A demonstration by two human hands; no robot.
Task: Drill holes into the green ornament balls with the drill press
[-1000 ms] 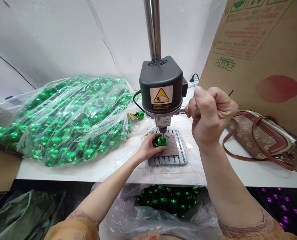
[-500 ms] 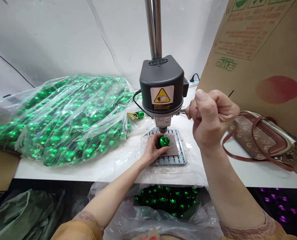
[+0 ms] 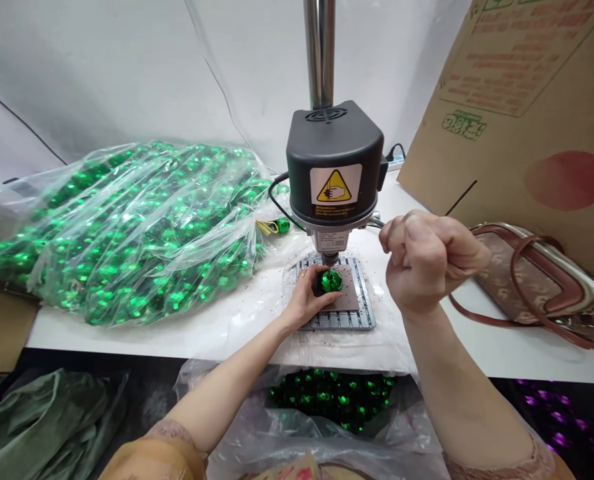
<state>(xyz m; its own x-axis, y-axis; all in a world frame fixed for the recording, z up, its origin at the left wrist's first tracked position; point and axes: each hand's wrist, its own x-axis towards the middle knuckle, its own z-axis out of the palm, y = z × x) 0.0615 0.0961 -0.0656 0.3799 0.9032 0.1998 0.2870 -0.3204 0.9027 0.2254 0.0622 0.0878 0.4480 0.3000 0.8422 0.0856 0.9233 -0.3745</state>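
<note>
My left hand (image 3: 309,293) holds a shiny green faceted ball (image 3: 332,283) between thumb and fingers. The ball sits on a brown pad over the slotted metal base (image 3: 363,319) of a bench drill press. Directly above it is the chuck (image 3: 329,259), its bit at the ball's top. The black motor head (image 3: 335,153) carries a yellow warning label. To its right my right hand (image 3: 427,263) is closed in a fist round the feed lever (image 3: 374,222); the lever's end is hidden inside the fingers.
On the left lies a large clear bag of green balls (image 3: 141,233). Another open bag of green balls (image 3: 334,400) sits below the table edge. A handbag (image 3: 531,280) and cardboard box (image 3: 517,133) stand at right. Dark specks litter the table near the base.
My right hand has swung the lever downward, and the drill's chuck and bit have come down onto the ball. My left hand still holds the ball in place. The view has shifted slightly.
</note>
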